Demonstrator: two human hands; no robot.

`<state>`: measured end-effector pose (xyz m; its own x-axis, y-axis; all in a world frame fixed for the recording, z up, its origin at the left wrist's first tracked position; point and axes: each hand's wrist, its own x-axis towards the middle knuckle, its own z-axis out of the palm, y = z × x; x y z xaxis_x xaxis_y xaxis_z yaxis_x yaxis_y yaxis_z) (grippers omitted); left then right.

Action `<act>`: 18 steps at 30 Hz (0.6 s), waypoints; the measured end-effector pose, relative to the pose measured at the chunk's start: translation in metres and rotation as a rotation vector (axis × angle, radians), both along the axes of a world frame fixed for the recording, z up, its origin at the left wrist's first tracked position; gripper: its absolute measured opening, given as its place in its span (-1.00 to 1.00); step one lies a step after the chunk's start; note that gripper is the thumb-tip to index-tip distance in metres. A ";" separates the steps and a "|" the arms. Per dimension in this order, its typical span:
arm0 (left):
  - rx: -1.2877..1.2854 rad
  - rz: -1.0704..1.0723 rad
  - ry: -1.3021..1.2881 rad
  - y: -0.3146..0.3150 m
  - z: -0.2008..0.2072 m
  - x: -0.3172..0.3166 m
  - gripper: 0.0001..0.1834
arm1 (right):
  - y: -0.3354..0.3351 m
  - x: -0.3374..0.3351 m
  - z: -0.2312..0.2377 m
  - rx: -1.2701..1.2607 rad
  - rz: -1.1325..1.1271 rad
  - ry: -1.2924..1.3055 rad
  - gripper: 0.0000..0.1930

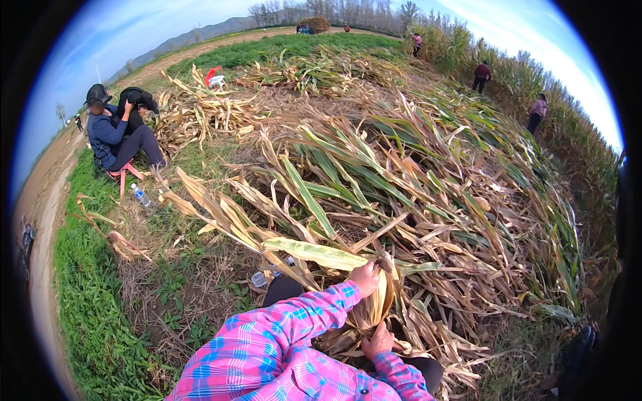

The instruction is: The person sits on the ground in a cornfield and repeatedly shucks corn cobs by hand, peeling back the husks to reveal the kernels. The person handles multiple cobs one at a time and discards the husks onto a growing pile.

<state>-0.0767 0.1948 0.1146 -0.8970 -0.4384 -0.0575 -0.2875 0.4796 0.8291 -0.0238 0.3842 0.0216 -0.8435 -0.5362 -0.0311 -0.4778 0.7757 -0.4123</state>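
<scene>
An ear of corn in dry tan husk (369, 309) lies between my two hands, just above my lap. My left hand (365, 278) is closed at its upper end, by the brown silk tuft (385, 262). Lower down, my right hand (379, 342) grips the husk near its other end, with the fingers partly hidden. A long pale yellow-green leaf (314, 253) stretches left from beside my left hand. Around and beyond both hands lie cut corn stalks (428, 267) with dry and green leaves.
Plastic water bottles (140, 195) (259, 279) lie on the ground at left and by my knee. A seated person (110, 134) holds a black garment or bag at far left. Standing corn (521, 80) lines the right, with several people near it. A dirt track (47, 267) runs along the left.
</scene>
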 end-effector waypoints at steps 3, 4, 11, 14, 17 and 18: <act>0.007 -0.012 0.055 0.000 0.000 0.003 -0.63 | 0.000 0.001 0.001 -0.033 0.001 0.009 -0.48; 0.020 -0.047 0.068 -0.002 0.001 0.005 -0.64 | 0.000 0.001 0.002 -0.027 0.000 0.004 -0.49; -0.021 -0.064 0.044 -0.005 0.007 0.009 -0.54 | 0.000 0.003 0.005 -0.002 -0.008 -0.006 -0.53; -0.051 0.002 0.092 -0.007 0.002 0.008 -0.57 | 0.000 0.003 0.003 0.007 0.003 0.008 -0.52; 0.080 0.029 0.197 -0.011 -0.010 0.009 -0.60 | 0.000 0.003 0.001 -0.013 0.015 0.015 -0.51; 0.094 0.012 0.168 -0.012 -0.016 0.009 -0.63 | 0.000 0.003 0.001 -0.019 0.013 0.007 -0.51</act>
